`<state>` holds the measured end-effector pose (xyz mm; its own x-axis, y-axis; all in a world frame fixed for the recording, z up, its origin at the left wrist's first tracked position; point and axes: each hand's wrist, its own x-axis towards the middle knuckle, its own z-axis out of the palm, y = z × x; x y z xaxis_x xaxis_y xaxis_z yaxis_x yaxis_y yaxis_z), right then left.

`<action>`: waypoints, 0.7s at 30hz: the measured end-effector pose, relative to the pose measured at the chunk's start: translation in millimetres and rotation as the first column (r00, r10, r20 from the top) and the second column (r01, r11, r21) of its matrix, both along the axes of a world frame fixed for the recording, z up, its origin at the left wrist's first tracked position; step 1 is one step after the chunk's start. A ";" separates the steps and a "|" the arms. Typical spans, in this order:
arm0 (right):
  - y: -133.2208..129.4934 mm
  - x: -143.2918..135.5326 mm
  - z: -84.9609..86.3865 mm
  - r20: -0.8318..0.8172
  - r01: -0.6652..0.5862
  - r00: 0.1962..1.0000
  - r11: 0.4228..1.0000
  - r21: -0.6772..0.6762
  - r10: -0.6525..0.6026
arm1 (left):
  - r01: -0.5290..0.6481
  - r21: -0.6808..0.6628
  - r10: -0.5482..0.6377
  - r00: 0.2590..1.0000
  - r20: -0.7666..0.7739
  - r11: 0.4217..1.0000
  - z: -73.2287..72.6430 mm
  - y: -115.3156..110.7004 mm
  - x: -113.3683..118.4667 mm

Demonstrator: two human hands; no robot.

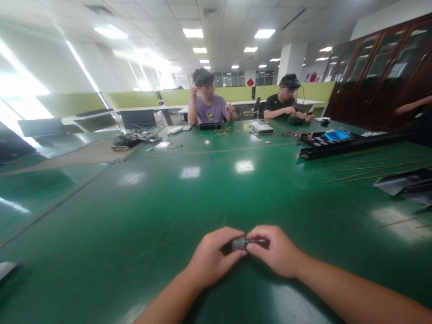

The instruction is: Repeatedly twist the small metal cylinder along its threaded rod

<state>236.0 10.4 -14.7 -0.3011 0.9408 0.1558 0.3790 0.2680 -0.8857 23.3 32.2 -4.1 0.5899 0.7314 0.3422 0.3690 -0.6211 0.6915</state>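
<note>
Just above the near part of the green table, I hold a small grey metal cylinder with a thin dark shaft (238,243) between my hands. It lies roughly level, with the shaft pointing right. My left hand (212,256) is closed around the thick body, thumb below and fingers above. On the shaft side, my right hand (278,252) pinches the part near where shaft and body meet. Fingertips hide some of the join, and the exact kind of part cannot be made out.
The green table (162,202) stretches ahead. Across it sit a person in purple (209,108) by scattered small yellowish pieces (221,132) and a person in black (281,105). Long black rails (337,147) and thin rods (367,167) lie right; cluttered parts (130,138) lie far left.
</note>
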 end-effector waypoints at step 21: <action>0.5 -0.1 -3.6 -0.046 0.002 0.999 0.999 -0.034 -0.003 | -0.047 -0.021 0.047 0.999 -0.018 0.999 -0.1 -2.2 3.9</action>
